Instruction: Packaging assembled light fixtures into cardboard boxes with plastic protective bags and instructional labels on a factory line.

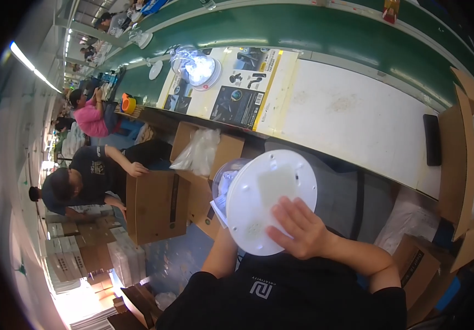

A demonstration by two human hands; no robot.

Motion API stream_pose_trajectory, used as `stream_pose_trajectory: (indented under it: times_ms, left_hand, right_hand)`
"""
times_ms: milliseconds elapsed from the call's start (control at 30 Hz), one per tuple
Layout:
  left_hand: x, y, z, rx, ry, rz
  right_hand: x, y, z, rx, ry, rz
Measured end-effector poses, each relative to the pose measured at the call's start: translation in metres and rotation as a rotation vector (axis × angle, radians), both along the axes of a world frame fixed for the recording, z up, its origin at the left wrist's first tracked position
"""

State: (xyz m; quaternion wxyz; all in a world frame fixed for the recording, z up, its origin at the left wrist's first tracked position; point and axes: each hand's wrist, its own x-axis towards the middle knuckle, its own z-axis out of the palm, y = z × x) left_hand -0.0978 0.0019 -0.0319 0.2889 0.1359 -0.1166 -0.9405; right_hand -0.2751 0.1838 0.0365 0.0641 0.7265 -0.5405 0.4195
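A white round base (242, 220) of a lamp-like piece faces up toward me. It has small holes round its rim, and a pale square label (277, 183) sits on it. Behind the base a clear dome (221, 175) with white and bluish material inside shows at the left. My right hand (301, 231) rests on the lower right of the base, fingers stretched out flat. From below, my left forearm (220, 256) reaches up behind the piece, and the base hides my left hand. On the bench stands a similar lit dome lamp (195, 69), glowing white, with no hand on it.
The bench (352, 104) has printed card sheets (237, 104) on it and a black flat object (431, 140) at its right end. Open cartons (459, 159) stand at the right. Nearer left, a co-worker (91, 170) holds a brown carton (157, 206). Stacked boxes (91, 247) lie beyond.
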Motion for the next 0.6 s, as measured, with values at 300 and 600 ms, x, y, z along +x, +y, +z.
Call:
stream_pose_trajectory:
  times_ms: [300, 600]
  left_hand:
    - [0.014, -0.053, 0.004, -0.332, -0.453, 0.33]
    - [-0.13, -0.146, 0.12, -1.838, -1.289, 0.327]
  right_hand:
    - [-0.02, -0.016, -0.045, 0.001, -0.413, -0.071]
    - [-0.062, -0.009, -0.124, 0.516, -0.72, -0.162]
